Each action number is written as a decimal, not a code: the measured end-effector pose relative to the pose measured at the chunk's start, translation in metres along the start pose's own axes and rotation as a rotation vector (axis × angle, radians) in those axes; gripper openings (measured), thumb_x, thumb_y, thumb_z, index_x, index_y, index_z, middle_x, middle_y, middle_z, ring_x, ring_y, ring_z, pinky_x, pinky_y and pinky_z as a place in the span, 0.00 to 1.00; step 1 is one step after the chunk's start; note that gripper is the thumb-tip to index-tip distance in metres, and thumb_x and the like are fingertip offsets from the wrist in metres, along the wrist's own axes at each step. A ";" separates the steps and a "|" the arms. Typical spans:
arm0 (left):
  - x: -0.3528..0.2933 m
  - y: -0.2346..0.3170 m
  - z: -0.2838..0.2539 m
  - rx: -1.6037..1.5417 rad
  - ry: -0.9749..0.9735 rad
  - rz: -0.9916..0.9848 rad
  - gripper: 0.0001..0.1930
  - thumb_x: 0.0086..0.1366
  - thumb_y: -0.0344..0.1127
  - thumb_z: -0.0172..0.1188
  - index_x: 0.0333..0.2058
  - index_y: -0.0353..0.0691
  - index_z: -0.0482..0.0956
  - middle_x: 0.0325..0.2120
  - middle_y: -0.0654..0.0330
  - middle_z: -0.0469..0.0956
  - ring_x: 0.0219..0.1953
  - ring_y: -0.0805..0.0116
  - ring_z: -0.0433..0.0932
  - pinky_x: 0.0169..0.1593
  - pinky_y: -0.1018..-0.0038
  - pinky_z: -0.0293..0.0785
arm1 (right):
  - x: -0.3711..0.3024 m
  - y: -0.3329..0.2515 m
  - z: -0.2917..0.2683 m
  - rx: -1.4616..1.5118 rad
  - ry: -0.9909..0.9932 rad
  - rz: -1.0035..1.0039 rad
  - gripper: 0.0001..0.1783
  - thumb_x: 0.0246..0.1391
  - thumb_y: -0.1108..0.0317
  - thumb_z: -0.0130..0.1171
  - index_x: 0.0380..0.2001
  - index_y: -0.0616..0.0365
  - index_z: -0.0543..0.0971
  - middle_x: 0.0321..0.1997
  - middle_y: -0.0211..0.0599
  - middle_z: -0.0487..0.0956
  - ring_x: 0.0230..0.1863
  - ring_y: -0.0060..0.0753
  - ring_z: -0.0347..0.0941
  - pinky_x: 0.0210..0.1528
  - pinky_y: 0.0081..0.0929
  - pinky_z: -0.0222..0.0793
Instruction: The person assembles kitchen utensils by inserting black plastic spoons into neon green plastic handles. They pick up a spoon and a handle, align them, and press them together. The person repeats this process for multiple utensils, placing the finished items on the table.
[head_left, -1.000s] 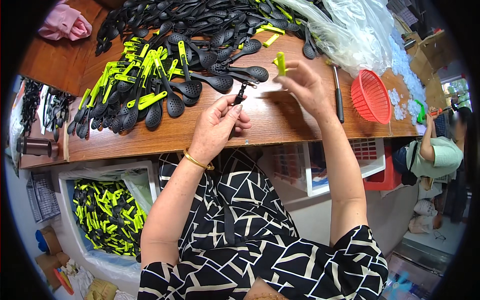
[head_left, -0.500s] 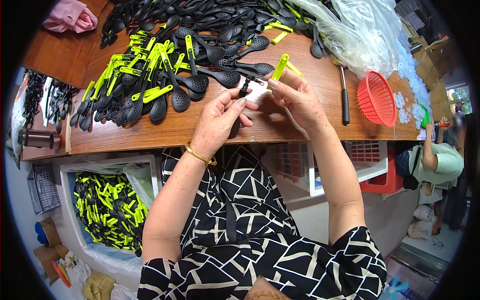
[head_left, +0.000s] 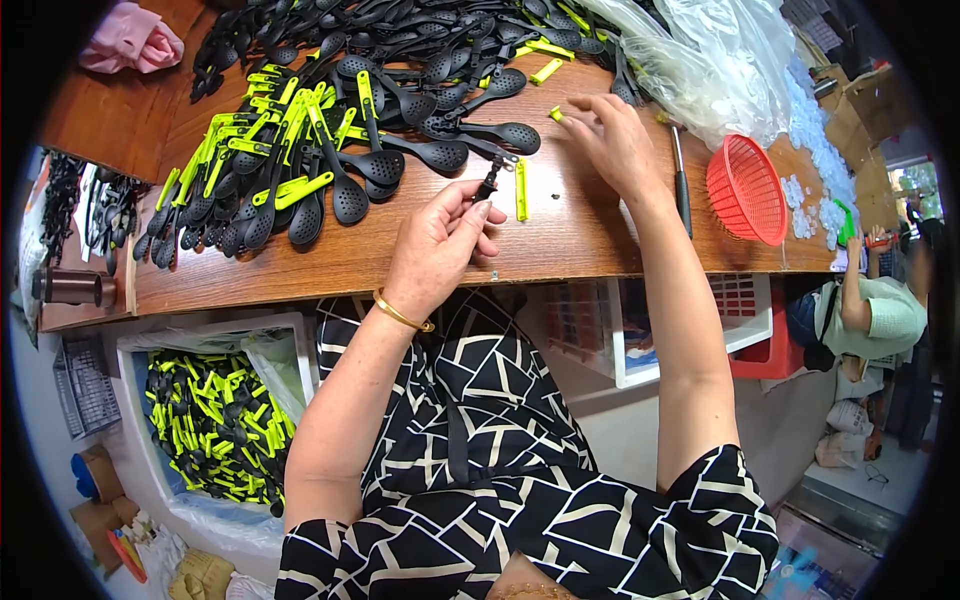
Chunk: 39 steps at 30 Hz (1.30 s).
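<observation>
My left hand (head_left: 440,240) is closed round a black spoon handle (head_left: 488,180), its narrow end pointing up and away; the bowl is hidden by the hand. On the table just right of it lies a loose lime-green handle piece (head_left: 521,190). My right hand (head_left: 618,148) hovers farther right and away, its thumb and fingers apart. The tip of another lime-green piece (head_left: 556,114) shows at the thumb; the hand hides the rest. To the left, several black slotted spoons with lime-green handles (head_left: 290,150) lie in a heap.
Black spoons (head_left: 400,30) pile up at the back. On the right are a black-handled tool (head_left: 683,190), a red basket (head_left: 745,190) and clear plastic bags (head_left: 720,70). A bin of lime-and-black parts (head_left: 215,425) stands below left. Another person (head_left: 870,320) works far right.
My right hand has let go of a lime-green handle piece, which lies on the table, and has moved right and away. My left hand keeps the spoon nearly in place.
</observation>
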<state>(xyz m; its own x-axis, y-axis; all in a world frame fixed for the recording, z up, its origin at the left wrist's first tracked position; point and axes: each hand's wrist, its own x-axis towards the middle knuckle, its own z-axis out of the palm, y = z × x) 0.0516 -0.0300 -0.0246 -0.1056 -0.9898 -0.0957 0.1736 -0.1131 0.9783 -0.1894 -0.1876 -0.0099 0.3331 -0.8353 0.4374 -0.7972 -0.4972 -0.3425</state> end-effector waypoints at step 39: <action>-0.093 -0.045 -0.012 -0.262 0.030 -0.277 0.10 0.75 0.33 0.59 0.48 0.33 0.80 0.32 0.61 0.83 0.30 0.76 0.81 0.38 0.81 0.79 | -0.077 -0.102 -0.006 0.182 -0.224 -0.749 0.09 0.48 0.56 0.66 0.36 0.35 0.87 0.56 0.17 0.81 0.64 0.30 0.71 0.72 0.51 0.55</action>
<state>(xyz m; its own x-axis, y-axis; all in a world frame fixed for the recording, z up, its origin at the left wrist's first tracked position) 0.0653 0.0660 -0.0616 -0.1558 -0.9201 -0.3593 0.3874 -0.3915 0.8346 -0.1368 -0.0708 -0.0042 0.8555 -0.2824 0.4340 -0.2337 -0.9585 -0.1630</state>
